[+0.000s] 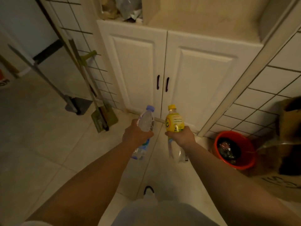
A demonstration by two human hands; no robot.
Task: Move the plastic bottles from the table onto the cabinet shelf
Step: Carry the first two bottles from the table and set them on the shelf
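Note:
My left hand [136, 136] grips clear plastic bottles: one with a purple cap [146, 119] points up, and another clear bottle [140, 150] hangs below the fist. My right hand [181, 137] holds a yellow-capped bottle with a yellow label [174, 121] upright, and a clear bottle [176, 152] hangs beneath that hand. Both hands are held out in front of a white cabinet [162, 62] with two closed doors and black handles. The cabinet's open shelf [203, 22] lies above the doors, bare on its right part.
Bags [123, 8] sit at the shelf's left end. A mop and a dustpan [102, 118] lean on the tiled wall at left. A red bucket [234, 149] with rubbish stands on the floor at right, beside a brown paper bag [290, 116].

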